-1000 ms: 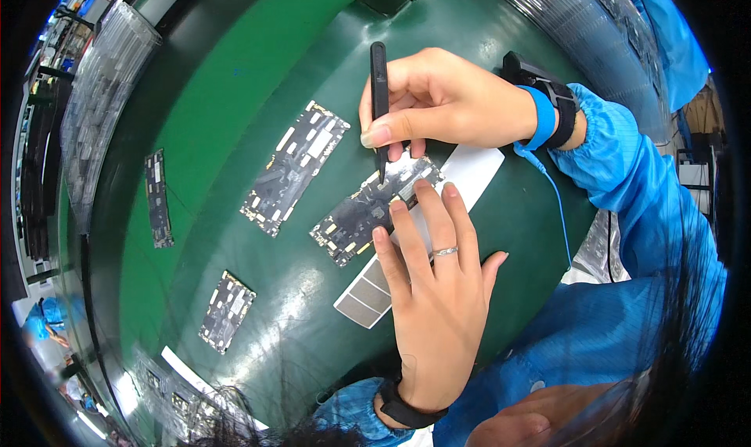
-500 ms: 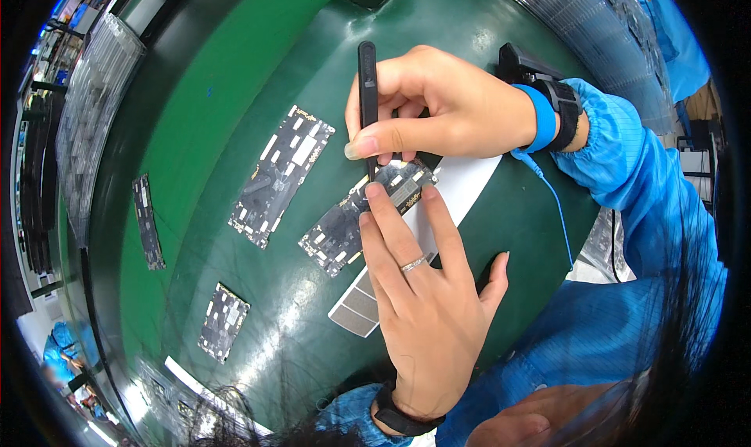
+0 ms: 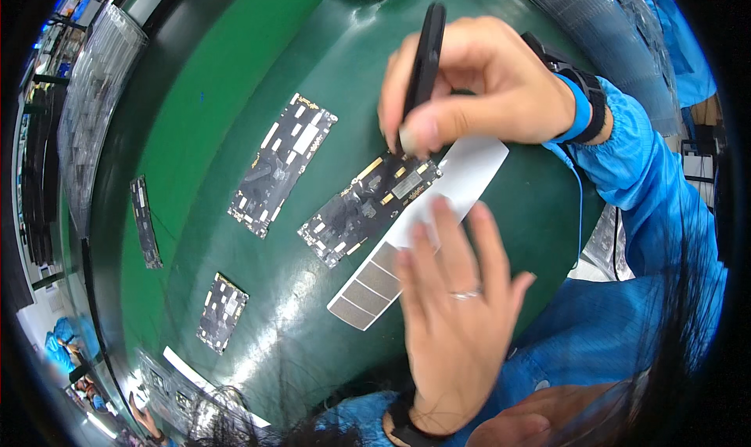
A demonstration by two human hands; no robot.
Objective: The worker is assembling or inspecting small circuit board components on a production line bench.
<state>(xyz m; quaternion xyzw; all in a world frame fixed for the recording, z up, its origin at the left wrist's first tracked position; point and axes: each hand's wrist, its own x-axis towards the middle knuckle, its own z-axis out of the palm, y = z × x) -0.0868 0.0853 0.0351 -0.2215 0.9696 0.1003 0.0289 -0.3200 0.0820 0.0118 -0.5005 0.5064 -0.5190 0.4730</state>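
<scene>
Your left hand (image 3: 458, 330) slid off the long black circuit board (image 3: 356, 215); it's spread, released. Your right hand (image 3: 489, 83) pinches a slim black tool (image 3: 426, 60).

No lettering can be read: the grey rectangular label (image 3: 407, 185) on the nearer circuit board (image 3: 338, 222), just beyond the left hand's (image 3: 461, 330) fingertips, and the white label (image 3: 307, 139) on the farther circuit board (image 3: 263, 183), up and to that hand's left, are too small to make out.

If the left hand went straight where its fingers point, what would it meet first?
Past the white strip that the left hand overlaps, probably the nearest dark circuit board; hand height is unclear from this view.
</scene>
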